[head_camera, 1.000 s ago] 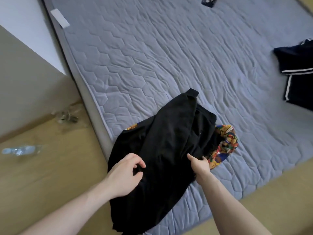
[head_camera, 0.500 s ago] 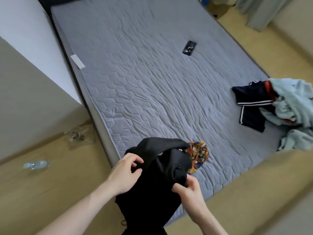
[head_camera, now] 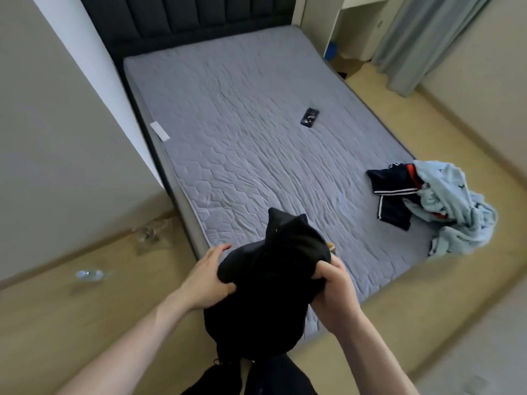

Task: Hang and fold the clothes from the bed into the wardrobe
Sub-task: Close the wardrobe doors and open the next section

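Note:
A black garment [head_camera: 271, 280] is bunched up above the near corner of the grey quilted bed [head_camera: 251, 143]. My left hand [head_camera: 208, 277] grips its left side with the thumb underneath. My right hand [head_camera: 333, 289] grips its right side with curled fingers. A sliver of colourful patterned cloth [head_camera: 330, 247] shows behind the garment. At the bed's right edge lie a navy garment with white stripes [head_camera: 393, 195] and a crumpled pale blue garment [head_camera: 450, 206].
A dark phone [head_camera: 309, 117] lies on the middle of the mattress. A dark padded headboard [head_camera: 194, 18] stands at the far end. A white panel [head_camera: 71, 115] rises on the left. Clear plastic bottles [head_camera: 89, 274] lie on the wooden floor at left. Curtains [head_camera: 427, 38] hang at far right.
Both hands have lifted the black garment off the mattress and bunched it together. The camera view has risen, bringing the headboard and the clothes pile into sight. The patterned cloth is almost covered now.

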The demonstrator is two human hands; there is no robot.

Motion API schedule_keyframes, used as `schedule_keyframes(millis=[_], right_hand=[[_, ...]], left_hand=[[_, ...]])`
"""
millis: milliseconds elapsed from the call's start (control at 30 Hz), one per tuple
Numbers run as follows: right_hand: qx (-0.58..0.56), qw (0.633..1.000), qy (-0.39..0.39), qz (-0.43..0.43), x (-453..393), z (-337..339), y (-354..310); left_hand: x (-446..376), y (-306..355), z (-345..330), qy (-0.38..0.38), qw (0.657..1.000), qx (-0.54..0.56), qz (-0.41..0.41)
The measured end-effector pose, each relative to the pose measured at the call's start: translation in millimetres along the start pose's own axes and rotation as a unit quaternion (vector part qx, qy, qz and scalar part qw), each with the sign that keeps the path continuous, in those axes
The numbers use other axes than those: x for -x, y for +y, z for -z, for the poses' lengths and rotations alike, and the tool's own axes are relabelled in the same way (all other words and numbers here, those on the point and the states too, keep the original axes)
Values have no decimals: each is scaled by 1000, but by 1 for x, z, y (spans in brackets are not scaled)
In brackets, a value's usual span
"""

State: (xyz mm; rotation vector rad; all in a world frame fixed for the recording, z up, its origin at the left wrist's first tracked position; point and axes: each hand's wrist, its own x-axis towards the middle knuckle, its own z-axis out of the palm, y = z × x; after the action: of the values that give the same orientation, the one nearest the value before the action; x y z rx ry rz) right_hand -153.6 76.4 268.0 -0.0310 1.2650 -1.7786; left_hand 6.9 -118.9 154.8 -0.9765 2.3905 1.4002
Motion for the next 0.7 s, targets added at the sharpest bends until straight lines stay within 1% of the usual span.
schedule_keyframes(millis=[100, 167, 200, 300, 367, 433, 500, 567, 633, 700], right_hand=[[-60, 998, -28, -5, 0, -34, -20], [-74, 996, -44, -2, 0, -55, -36], [-83, 996, -39, 3, 0, -63, -44], [-142, 989, -23, 21, -5, -88, -68], [-185, 981, -33, 38, -11, -106, -81], [-203, 977, -56, 41, -14, -125, -91], [-189, 978, -83, 43, -16, -141, -99], [-162, 981, -93, 54, -19, -148, -108], [-128, 986, -85, 62, -29, -144, -116], [-90, 992, -53, 70, -42, -132, -122]], left_hand=[[20, -4, 19, -92, 992, 83, -3], [31, -4, 25, -122, 990, 63, -13], [37, -4, 24, -111, 993, 37, -28], [50, -7, 10, -12, 993, -41, -110], [57, -13, -4, 59, 987, -56, -142], [61, -20, -11, 117, 986, -32, -116], [58, -22, -4, 173, 982, 35, -71], [53, -20, 13, 234, 970, 60, -28], [48, -15, 39, 282, 955, 87, -18], [51, 2, 69, 329, 931, 159, -28]])
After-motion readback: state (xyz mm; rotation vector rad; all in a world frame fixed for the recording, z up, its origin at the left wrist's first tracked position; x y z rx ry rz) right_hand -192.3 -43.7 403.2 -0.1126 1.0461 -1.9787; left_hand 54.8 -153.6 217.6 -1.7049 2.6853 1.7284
